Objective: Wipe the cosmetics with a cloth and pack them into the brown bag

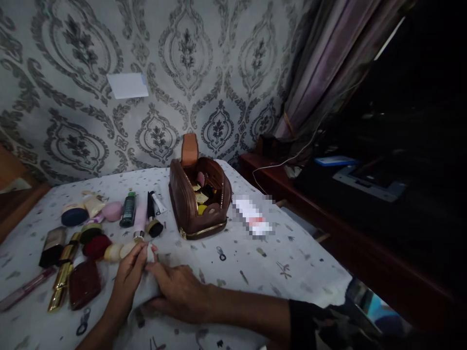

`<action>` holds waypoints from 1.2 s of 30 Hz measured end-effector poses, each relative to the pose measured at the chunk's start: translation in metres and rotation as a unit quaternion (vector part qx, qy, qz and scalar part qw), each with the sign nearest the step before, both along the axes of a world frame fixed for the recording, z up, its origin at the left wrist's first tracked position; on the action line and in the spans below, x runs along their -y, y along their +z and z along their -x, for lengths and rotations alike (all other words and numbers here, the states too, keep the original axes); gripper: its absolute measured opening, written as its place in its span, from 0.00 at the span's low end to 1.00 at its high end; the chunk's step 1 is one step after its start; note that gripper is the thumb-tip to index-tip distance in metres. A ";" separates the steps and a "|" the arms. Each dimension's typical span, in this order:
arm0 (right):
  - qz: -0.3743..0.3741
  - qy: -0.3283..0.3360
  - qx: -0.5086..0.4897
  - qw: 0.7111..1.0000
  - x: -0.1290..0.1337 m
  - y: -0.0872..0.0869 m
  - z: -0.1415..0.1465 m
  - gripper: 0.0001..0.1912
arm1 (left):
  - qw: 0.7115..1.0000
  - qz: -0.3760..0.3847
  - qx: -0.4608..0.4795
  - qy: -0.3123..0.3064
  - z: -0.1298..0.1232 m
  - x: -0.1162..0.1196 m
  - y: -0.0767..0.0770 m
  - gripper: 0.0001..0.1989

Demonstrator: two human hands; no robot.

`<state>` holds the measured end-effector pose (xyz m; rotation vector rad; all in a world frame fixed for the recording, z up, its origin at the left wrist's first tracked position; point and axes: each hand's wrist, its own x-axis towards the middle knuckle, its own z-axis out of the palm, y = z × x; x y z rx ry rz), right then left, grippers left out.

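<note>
My left hand (128, 272) and my right hand (178, 290) meet low over the bed-like surface. Pinched between their fingertips is a white item (150, 253), perhaps soft like a wipe; the fingers cover most of it. Just past the left hand lies a pale round piece (126, 250) beside a cream-coloured one (112, 253). A pink tube (140, 218) points its metallic cap at my fingers. Left of the hand is a dark red bottle (84, 284), along with gold tubes (62, 282). Farther off, a brown leather cosmetic bag (182, 209) stands unzipped, with small items inside.
The patterned white cloth (255, 272) covers the surface. More cosmetics spread leftward: a green bottle (128, 210), a navy jar (74, 215), a pink sponge-like piece (112, 211) and a pink pen (27, 288). A blurred-out white packet (253, 216) lies right of the bag. Dark furniture (350, 233) borders the right.
</note>
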<state>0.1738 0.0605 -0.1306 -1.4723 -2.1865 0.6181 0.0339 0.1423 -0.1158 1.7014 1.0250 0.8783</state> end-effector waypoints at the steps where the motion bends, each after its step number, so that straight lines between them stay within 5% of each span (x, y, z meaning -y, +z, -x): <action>1: -0.002 -0.007 -0.041 0.999 -0.004 -0.003 0.001 0.30 | 1.000 0.012 -0.005 0.008 0.000 0.001 -0.001 0.23; 4: -0.018 -0.079 -0.214 0.973 -0.015 -0.008 -0.001 0.21 | 0.999 0.014 -0.025 0.018 -0.001 0.004 -0.009 0.25; 8: 0.012 -0.218 -0.459 0.861 -0.026 -0.011 -0.006 0.11 | 0.997 -0.038 -0.035 -0.052 -0.001 0.013 -0.023 0.28; 10: 0.031 -0.227 -0.526 0.819 -0.028 -0.011 -0.008 0.11 | 0.994 -0.052 -0.046 -0.080 -0.001 0.015 -0.027 0.30; 12: 0.048 -0.209 -0.551 0.806 -0.028 -0.009 -0.010 0.11 | 0.992 -0.050 -0.067 -0.094 0.000 0.012 -0.030 0.28; 17: 0.096 -0.127 -0.563 0.811 -0.018 -0.001 -0.015 0.10 | 0.989 -0.045 -0.110 -0.084 0.013 -0.009 -0.037 0.23; 27: 0.062 -0.139 -0.391 0.908 -0.004 -0.004 -0.013 0.26 | 0.991 -0.041 -0.125 0.010 0.019 -0.016 -0.039 0.24; 36: 0.019 -0.136 -0.288 0.948 0.008 -0.005 -0.011 0.25 | 0.989 -0.079 -0.117 -0.042 0.019 -0.012 -0.032 0.21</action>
